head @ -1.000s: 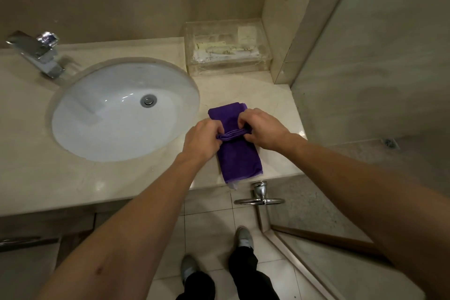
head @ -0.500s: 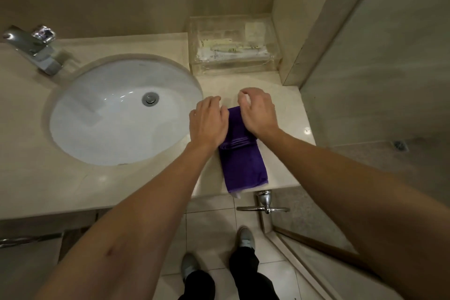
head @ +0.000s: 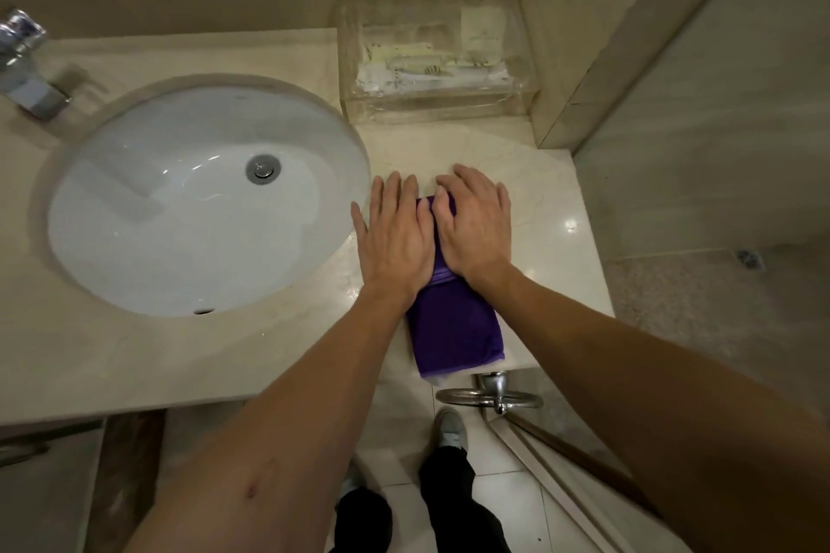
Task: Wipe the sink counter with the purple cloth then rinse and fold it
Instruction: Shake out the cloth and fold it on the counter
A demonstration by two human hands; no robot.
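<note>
The purple cloth (head: 456, 328) lies folded in a narrow strip on the beige sink counter (head: 157, 359), right of the basin, its near end hanging slightly over the front edge. My left hand (head: 395, 238) lies flat with straight fingers on the cloth's far left part and the counter. My right hand (head: 476, 225) presses flat on the cloth's far right part, fingers extended past it. Both hands cover the far half of the cloth.
A white oval basin (head: 188, 202) with a drain is sunk into the counter at left, and a chrome tap (head: 24, 67) stands at the far left. A clear box of toiletries (head: 431, 58) sits at the back right. A glass door handle (head: 492, 395) is below the counter edge.
My hands carried the cloth's fold away from me, then opened and flattened onto it. One second ago both pinched the cloth's middle.
</note>
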